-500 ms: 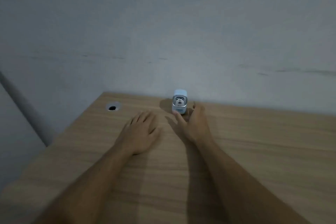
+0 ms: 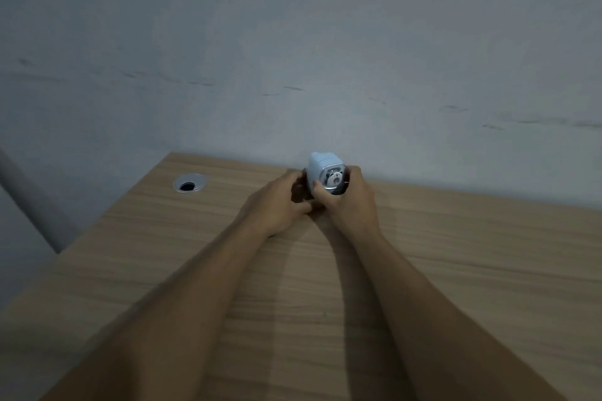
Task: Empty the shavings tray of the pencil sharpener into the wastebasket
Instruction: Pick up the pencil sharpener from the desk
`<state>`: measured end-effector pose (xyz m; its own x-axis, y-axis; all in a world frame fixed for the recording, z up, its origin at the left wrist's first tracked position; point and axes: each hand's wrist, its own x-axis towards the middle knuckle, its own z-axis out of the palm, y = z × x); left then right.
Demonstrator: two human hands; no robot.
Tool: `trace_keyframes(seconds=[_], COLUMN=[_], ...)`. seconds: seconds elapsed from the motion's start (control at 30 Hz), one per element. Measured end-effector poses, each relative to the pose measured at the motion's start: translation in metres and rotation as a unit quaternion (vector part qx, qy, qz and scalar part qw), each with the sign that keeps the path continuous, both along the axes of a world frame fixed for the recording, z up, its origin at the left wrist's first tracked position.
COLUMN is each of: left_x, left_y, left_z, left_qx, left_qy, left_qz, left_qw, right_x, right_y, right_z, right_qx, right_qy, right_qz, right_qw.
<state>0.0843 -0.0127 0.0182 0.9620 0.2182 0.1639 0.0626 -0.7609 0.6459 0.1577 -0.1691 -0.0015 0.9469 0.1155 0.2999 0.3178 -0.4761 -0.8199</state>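
A small pale blue pencil sharpener [image 2: 321, 166] with a panda face on its front stands at the far edge of the wooden desk [image 2: 456, 270], close to the wall. My right hand [image 2: 350, 202] is wrapped around its lower front and right side, thumb on the left of the front. My left hand [image 2: 277, 202] is curled beside its left side, fingertips at or near the body; contact is hidden in shadow. The shavings tray is hidden by my fingers. No wastebasket is in view.
A round metal cable hole [image 2: 190, 184] sits in the desk's far left corner. A grey wall [image 2: 293, 58] rises straight behind the desk. A grey pipe [image 2: 29, 192] slants down at the left, past the desk's left edge.
Both hands moved forward from lying flat on the desk. My right hand closed around the sharpener and my left hand came up beside it. The sharpener turned slightly.
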Motion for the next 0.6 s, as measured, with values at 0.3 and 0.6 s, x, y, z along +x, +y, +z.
trace_keyframes(seconds=[0.3,0.6], left_x=[-0.042,-0.163], left_y=[-0.009,-0.028], left_z=[0.006,0.0], left_qx=[-0.078,-0.095], left_qy=[-0.017,-0.032], left_qz=[0.01,-0.005], left_qw=[0.997,0.995], right_x=[-0.031,-0.14], right_y=[-0.019,-0.068], right_z=[0.002,0.005], right_qx=[0.012,0.008], right_qy=[-0.011,-0.009], right_qz=[0.061,0.158], right_qw=[0.998,0.987])
